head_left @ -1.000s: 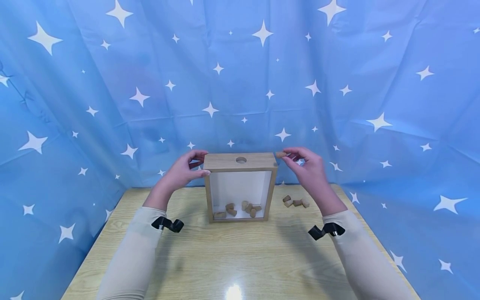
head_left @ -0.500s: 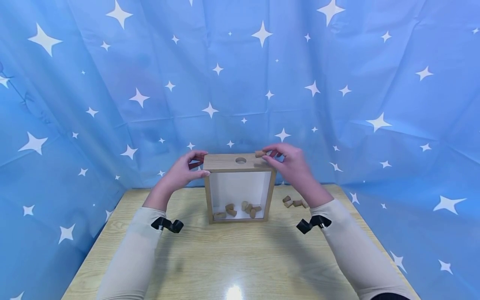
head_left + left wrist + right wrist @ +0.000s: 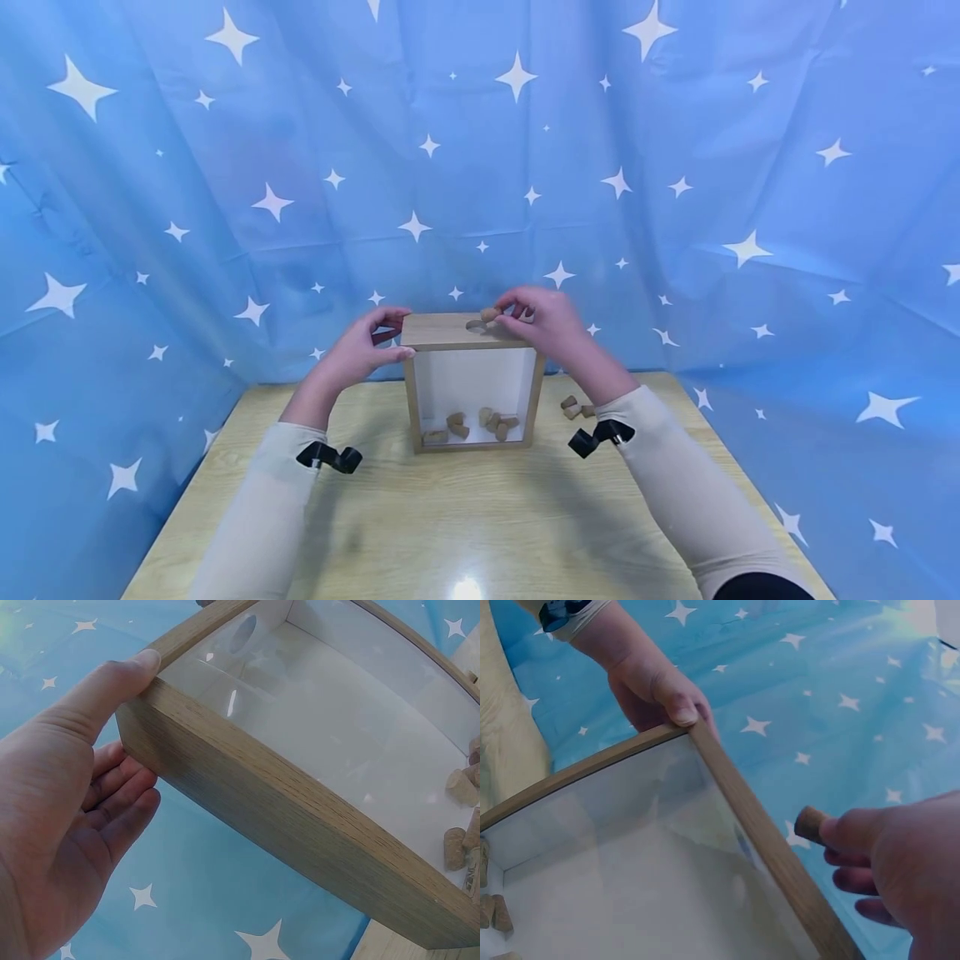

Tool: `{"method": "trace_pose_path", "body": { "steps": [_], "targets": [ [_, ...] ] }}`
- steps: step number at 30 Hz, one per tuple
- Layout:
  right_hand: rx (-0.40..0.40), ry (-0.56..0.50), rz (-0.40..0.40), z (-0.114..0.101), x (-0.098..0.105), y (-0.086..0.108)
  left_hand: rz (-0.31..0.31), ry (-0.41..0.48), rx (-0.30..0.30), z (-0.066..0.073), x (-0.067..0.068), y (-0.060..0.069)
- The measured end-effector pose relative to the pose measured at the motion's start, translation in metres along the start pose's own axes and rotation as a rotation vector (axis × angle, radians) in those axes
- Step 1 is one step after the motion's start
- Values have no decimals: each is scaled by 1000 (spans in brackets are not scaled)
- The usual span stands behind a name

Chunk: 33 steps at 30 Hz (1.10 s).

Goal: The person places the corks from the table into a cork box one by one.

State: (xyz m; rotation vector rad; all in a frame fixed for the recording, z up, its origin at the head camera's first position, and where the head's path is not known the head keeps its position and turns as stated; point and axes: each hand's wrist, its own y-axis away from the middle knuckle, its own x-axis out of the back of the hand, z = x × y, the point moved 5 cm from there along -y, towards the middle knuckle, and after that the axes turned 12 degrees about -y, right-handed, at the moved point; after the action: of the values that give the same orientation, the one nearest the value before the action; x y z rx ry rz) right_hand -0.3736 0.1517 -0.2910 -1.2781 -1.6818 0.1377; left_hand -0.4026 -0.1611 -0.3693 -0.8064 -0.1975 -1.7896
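A shallow wooden box point(image 3: 438, 332) with a clear front stands upright on the table, a round hole point(image 3: 475, 326) in its top. My left hand point(image 3: 352, 354) grips the upper left corner. In the left wrist view its thumb point(image 3: 124, 679) presses the front frame while the other fingers lie behind the side. Between thumb and fingertips, my right hand point(image 3: 551, 325) pinches a cork point(image 3: 490, 314) just above and right of the hole. That cork point(image 3: 808, 823) shows tilted in the right wrist view. Several corks point(image 3: 457, 425) lie at the bottom inside the box.
Several loose corks point(image 3: 572, 407) lie on the table right of the box, partly covered by the right forearm. The pale wooden table point(image 3: 420, 517) ends at a blue star-printed curtain point(image 3: 375, 150) behind and at both sides.
My right hand has carried the cork leftward, from beyond the box's right edge to beside the hole. The left hand keeps its hold on the corner. The head view has shifted slightly.
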Motion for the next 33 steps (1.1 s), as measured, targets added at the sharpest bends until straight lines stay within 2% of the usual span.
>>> {"method": "trace_pose_path", "body": {
  "steps": [9,22,26,33],
  "targets": [
    [81,33,-55,-4,-12,-10,1,-4,10,-1,2,-1],
    [58,33,-94,-1,-17,-14,-5,9,9,1,2,-1],
    [70,45,-80,0,-18,-13,-7,9,12,0,1,-1],
    [101,11,-3,2,-12,-6,-9,11,22,-2,0,1]
  ]
}}
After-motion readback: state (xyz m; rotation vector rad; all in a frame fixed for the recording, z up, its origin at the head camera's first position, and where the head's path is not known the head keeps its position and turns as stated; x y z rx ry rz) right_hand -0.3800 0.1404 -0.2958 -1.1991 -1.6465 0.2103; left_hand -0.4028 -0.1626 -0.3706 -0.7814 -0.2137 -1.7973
